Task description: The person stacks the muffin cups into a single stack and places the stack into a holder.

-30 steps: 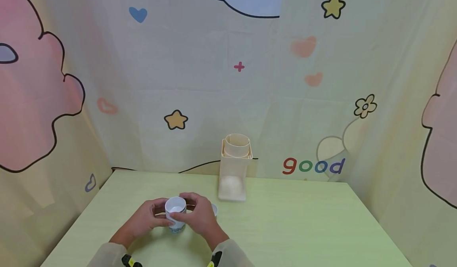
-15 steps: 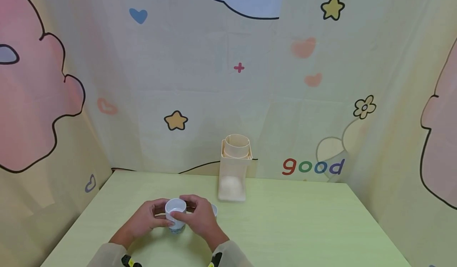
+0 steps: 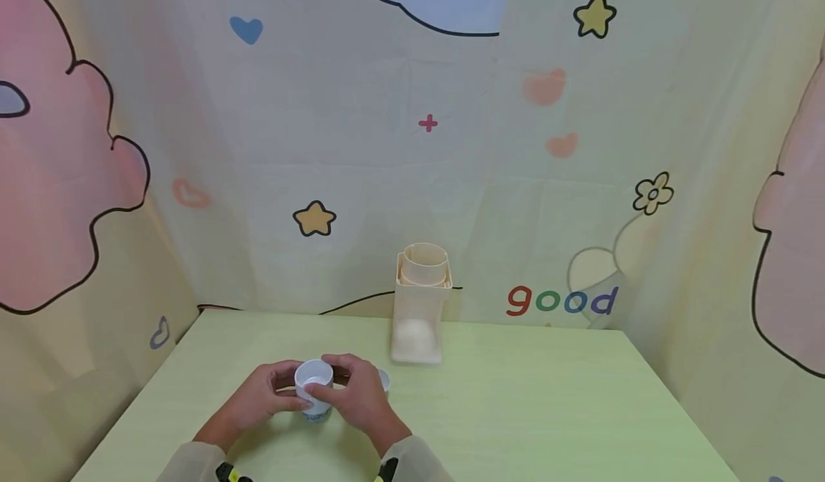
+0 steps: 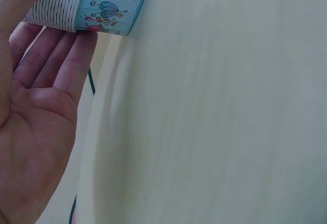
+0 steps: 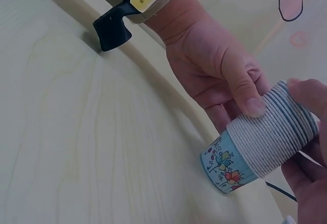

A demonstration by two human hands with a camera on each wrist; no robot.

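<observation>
A nested stack of paper cups (image 3: 314, 390) is held between both hands over the near left part of the table. Several white rims lie close together along it, and the lowest cup (image 5: 227, 165) shows a light blue wall with a flower print. My left hand (image 3: 267, 394) grips the stack from the left, thumb in front and fingers behind, as the left wrist view also shows. From the other side my right hand (image 3: 364, 396) grips the upper end, its thumb across the front. Just behind the right hand, the white rim of another round item (image 3: 384, 380) shows, mostly hidden.
A cream stand with a round tube (image 3: 425, 263) in its top stands at the back middle of the pale table (image 3: 528, 396). Printed cloth (image 3: 361, 145) hangs behind and at both sides. A black wrist device (image 5: 112, 30) sits on the left wrist.
Both hands keep their grip on the cup stack in nearly the same place. The whole head view has shifted slightly, with the scene a little further left in it.
</observation>
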